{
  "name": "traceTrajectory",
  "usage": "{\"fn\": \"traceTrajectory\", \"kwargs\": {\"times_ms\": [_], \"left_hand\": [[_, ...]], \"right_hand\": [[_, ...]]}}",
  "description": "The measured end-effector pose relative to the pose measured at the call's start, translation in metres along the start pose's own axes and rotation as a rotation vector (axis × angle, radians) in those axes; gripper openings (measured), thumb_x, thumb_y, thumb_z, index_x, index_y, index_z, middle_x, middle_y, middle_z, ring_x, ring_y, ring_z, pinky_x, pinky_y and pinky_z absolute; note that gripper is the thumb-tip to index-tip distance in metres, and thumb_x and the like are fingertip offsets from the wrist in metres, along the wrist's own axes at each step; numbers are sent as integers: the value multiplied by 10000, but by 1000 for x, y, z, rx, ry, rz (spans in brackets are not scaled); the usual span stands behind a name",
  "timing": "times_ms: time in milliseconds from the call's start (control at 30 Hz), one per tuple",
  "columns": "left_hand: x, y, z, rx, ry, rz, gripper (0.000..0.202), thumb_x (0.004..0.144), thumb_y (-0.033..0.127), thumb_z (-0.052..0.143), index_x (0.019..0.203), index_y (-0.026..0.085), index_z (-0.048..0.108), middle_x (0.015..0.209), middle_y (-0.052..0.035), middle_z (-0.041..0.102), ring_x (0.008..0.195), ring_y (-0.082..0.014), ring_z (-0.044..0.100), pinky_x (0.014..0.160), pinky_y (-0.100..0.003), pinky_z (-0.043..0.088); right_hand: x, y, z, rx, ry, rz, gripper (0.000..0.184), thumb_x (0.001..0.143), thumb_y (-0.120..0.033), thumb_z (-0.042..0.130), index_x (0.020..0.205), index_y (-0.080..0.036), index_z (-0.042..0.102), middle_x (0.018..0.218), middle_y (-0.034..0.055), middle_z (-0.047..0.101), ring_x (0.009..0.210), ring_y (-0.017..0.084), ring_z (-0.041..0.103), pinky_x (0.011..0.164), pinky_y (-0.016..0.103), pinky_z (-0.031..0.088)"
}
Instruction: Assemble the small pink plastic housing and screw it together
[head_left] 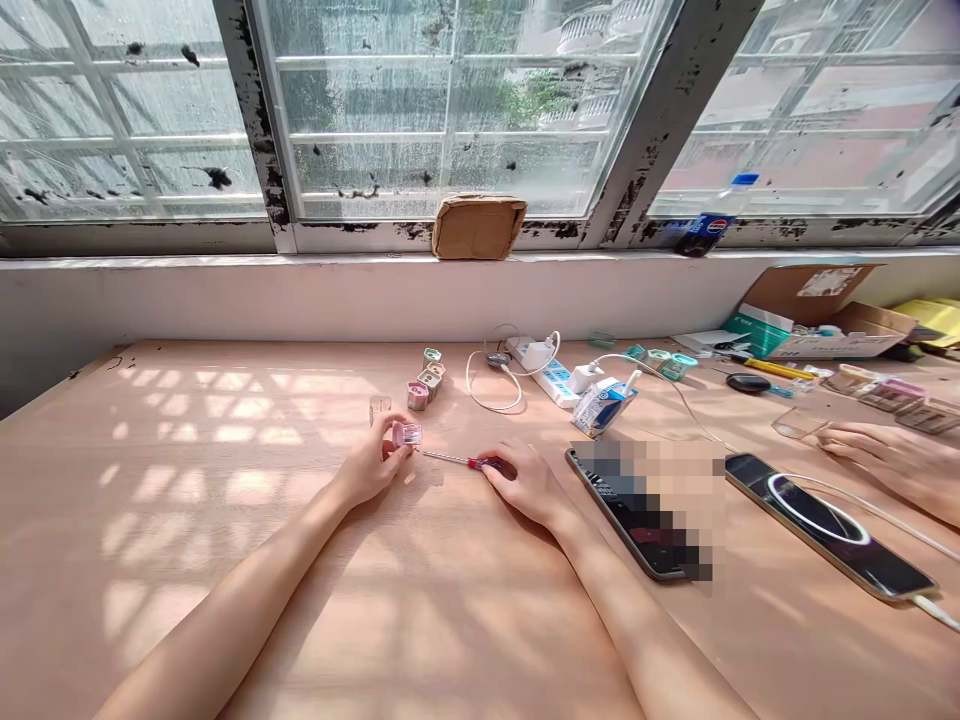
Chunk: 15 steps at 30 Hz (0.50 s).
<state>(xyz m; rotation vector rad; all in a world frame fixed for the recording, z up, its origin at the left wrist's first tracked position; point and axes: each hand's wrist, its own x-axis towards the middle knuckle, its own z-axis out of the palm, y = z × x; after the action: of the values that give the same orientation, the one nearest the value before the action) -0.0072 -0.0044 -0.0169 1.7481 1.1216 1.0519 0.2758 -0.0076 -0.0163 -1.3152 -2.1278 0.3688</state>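
Your left hand (373, 462) is closed, its thumb and fingers pinching a small pink translucent plastic block (407, 435) near the middle of the pale wooden bench (172, 560). Your right hand (523, 482) is curled low over a slim screwdriver with a red handle and steel shaft (457, 460), its fingers wrapped around the handle end. That reads as a grasp, though you can't tell how tight it is.

The screwdriver's long axis runs almost side to side across the bench, with the shaft pointing left toward the pink block. Its tip lies just short of your left hand, near but not touching. Your right hand is at the handle end, your left at the tip end.

Toward the bench's back edge, just beyond your left hand, stand a clear plastic cube (380, 410) and a short cluster of pink and green pastel cubes (426, 380). Farther right lies a white power strip (544, 372) with white cables, beside a small blue-and-white carton (602, 407). Right of your right hand lies a black smartphone (626, 520), partly hidden by a pixelated patch. At the bench's right edge, another person's hand (892, 455) rests near a clear plastic case (799, 425).
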Motion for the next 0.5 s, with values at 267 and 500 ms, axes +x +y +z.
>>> {"fn": "traceTrajectory", "kwargs": {"times_ms": [267,500], "left_hand": [[2,2,1,4,-2,8,346,928,311,576,1242,257,442,1035,-31,620,963,-202,723,776,-276,544],[3,0,4,-59,-26,7,318,943,318,553,1230,247,434,978,-16,594,959,-197,721,792,-285,553]], "right_hand": [[1,-6,-3,-5,-26,-3,170,880,-262,550,884,-254,720,891,31,717,848,226,631,818,372,451],[1,-7,-2,27,-36,-7,184,884,-280,537,872,-241,716,878,39,714,825,217,617,803,364,455]]}}
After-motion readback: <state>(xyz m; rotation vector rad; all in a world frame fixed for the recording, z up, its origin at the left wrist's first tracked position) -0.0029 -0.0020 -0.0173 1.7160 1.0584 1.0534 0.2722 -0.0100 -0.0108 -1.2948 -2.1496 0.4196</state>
